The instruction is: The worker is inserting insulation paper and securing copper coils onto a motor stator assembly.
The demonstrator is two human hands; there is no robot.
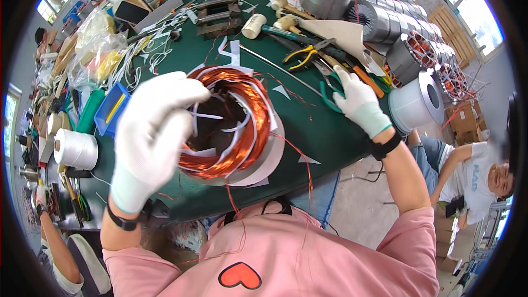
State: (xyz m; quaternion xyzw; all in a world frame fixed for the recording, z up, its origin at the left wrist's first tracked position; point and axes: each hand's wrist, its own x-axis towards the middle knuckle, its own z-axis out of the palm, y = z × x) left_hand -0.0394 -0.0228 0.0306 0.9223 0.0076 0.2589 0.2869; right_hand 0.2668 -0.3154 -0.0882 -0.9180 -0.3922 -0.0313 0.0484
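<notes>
**Head view: left hand over the coil, right hand at the green-handled tool**

Head view, only one. Coil (257, 126) sits on the table (341, 146) in front of the person, copper windings around a white-lined bore. Left side of it is blocked by the left hand (157, 132): white glove, index and thumb apart, remaining fingers hard to separate. Can't tell whether it touches the coil. Bore interior is dark; white strips (206, 115) poke into it, detail lost. White ring (279, 143) under the coil, mostly covered. Thin copper leads (309, 168) run over the table edge; ends hard to trace against the shirt (308, 242).

Right hand (360, 102), also gloved, is at the green-handled tool (325, 98). Thumb and fingers are around the handles, but can't tell if they're clamped on; glove covers part of it and its working end is lost among the other tools. Yellow-handled pliers (302, 58) just beyond, mallet (253, 26) further back. White spool (410, 104) just right of the hand.

Blue bin (103, 113) partly behind the left hand. Stators (324, 1) at far right, top ones cut off. Co-worker's arm (58, 253) at lower left, rest cut by the fisheye rim.
</notes>
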